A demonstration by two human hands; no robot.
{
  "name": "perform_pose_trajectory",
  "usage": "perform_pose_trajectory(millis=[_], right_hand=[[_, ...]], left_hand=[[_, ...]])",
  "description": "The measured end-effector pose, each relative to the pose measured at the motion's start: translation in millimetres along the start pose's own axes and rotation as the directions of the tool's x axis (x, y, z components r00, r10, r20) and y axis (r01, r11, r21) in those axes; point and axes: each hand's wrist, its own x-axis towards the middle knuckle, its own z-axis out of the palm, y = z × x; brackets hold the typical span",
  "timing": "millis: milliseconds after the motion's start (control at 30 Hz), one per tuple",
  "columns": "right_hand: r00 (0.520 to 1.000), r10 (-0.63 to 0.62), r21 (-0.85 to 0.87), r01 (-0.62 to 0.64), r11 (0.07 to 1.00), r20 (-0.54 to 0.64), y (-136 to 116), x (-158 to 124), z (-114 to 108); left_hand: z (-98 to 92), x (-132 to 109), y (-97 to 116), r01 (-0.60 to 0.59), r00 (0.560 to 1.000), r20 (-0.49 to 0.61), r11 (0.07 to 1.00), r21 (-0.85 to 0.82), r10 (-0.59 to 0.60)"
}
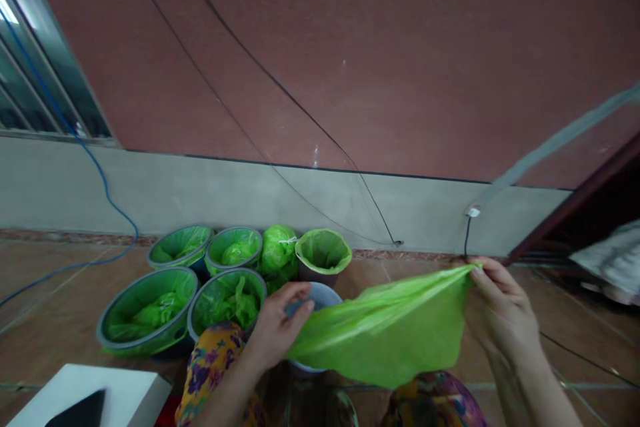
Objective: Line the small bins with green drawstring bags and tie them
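A bright green plastic bag point(390, 333) is stretched between my two hands over a grey bin point(320, 295) on the floor in front of me. My left hand point(280, 327) grips the bag's left edge right above the bin's rim, fingers curled. My right hand point(500, 310) pinches the bag's right corner, held higher and out to the right. My knees in flowered cloth point(210, 367) show below the bag.
Several grey bins lined with green bags point(147, 310) stand in a cluster by the wall, with a tied green bag point(277, 250) and a lined brown bin point(323, 255). A white box point(95, 393) lies at bottom left. Cables point(100, 180) hang along the wall.
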Motion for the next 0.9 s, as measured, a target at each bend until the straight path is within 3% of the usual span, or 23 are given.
perform_pose_trajectory(millis=[67,200,267,333,400,533,700,800,900], right_hand=[[0.999,0.017,0.016,-0.018,1.000,0.046,-9.6,-3.5,8.0],[0.991,0.043,0.024,-0.046,0.999,0.124,-20.0,-13.0,29.2],[0.985,0.052,0.015,-0.056,0.998,0.166,-20.3,-17.8,38.2],[0.978,0.059,-0.008,-0.059,0.998,0.201,-19.3,-20.8,43.6],[0.979,0.057,-0.035,-0.051,0.998,0.196,-18.3,-20.8,44.9],[0.991,0.048,-0.089,-0.036,0.995,0.128,-19.4,-13.5,39.6],[0.993,0.055,-0.108,-0.043,0.993,0.108,-17.5,-6.7,34.0],[0.987,0.121,-0.082,-0.113,0.990,0.104,-8.9,-7.8,34.4],[0.986,0.145,-0.043,-0.142,0.989,0.076,0.6,-8.4,35.8]], left_hand=[[10.7,8.7,13.6,-0.056,0.998,0.027,0.998,-0.009,0.056],[44.4,18.1,41.4,-0.120,0.948,0.292,0.992,-0.028,0.123],[61.6,18.4,48.5,-0.138,0.918,0.375,0.990,-0.014,0.133],[74.2,17.5,47.3,-0.137,0.913,0.391,0.990,0.021,0.118],[80.2,16.1,39.0,-0.107,0.938,0.338,0.993,0.057,0.082],[74.2,11.7,14.0,-0.018,0.964,0.265,0.996,0.090,-0.006],[47.9,5.2,-11.1,0.078,0.972,0.230,0.986,-0.147,-0.043],[31.8,3.2,-20.3,0.057,0.981,0.192,0.972,-0.228,-0.013],[21.7,0.5,-27.8,0.024,0.979,0.202,0.988,-0.152,0.008]])
